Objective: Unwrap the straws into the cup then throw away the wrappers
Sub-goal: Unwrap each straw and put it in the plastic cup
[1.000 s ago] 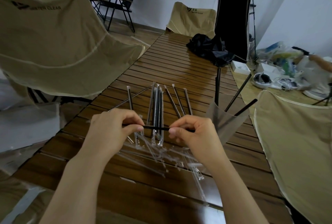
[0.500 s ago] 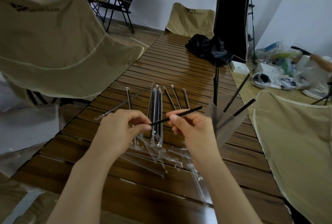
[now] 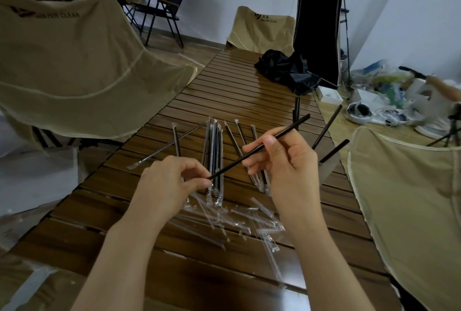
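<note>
A bare black straw (image 3: 259, 147) is held tilted above the slatted wooden worktop (image 3: 249, 91), its upper end pointing toward the cup (image 3: 329, 168) at the right edge. The right hand (image 3: 282, 158) is clamped on the straw's middle between thumb and fingers (image 3: 252, 149); the lower tip is pinched by the left hand (image 3: 172, 181). The cup is largely hidden behind the right hand; three black straws (image 3: 326, 131) are seen rising from it. Wrapped straws (image 3: 214, 151) lie side by side beyond the hands, and empty clear wrappers (image 3: 239, 221) are scattered nearer the person. "WATER CLEAR" is printed on the beige chair (image 3: 74, 61) at left and on the far chair (image 3: 262, 28).
</note>
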`<state>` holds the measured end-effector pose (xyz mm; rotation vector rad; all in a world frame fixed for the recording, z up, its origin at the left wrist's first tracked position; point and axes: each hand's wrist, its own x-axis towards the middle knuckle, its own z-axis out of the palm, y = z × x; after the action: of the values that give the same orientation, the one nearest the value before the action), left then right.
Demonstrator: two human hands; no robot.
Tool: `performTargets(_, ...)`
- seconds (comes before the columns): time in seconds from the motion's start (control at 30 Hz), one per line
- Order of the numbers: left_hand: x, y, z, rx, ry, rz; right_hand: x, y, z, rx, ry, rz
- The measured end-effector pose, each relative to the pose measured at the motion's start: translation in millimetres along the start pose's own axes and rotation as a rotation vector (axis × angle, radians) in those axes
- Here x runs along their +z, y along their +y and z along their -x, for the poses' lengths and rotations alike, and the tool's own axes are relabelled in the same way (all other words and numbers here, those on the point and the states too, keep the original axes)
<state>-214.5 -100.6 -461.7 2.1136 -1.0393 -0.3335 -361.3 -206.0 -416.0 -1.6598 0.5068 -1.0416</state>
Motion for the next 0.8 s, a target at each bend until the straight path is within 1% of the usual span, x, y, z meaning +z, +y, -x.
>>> performTargets(0.17,3,0,-1,0.013,-0.022,-0.021,-5,-9,-4,-0.057,0.065,0.027)
performTargets(0.3,5,1,-1,0.026,-0.025,-0.045,-11,-22,-4,-0.169,0.104,0.081)
performTargets(0.37,5,-1,-1,0.035,-0.023,-0.08,-18,-32,-5,-0.258,0.175,0.131)
performTargets(0.5,9,-2,1,0.02,-0.059,-0.141,-34,-46,-8,-0.517,0.37,0.219)
performTargets(0.57,14,-1,1,0.024,-0.083,-0.157,-38,-44,-9,-0.611,0.441,0.323)
performTargets(0.7,23,-1,-1,0.035,-0.152,-0.142,-32,-30,-8,-0.643,0.501,0.572)
performTargets(0.73,24,-1,-1,0.034,-0.159,-0.135,-31,-27,-6,-0.653,0.512,0.593)
performTargets(0.8,25,-1,-2,0.042,-0.158,-0.129,-29,-28,-4,-0.706,0.55,0.553)
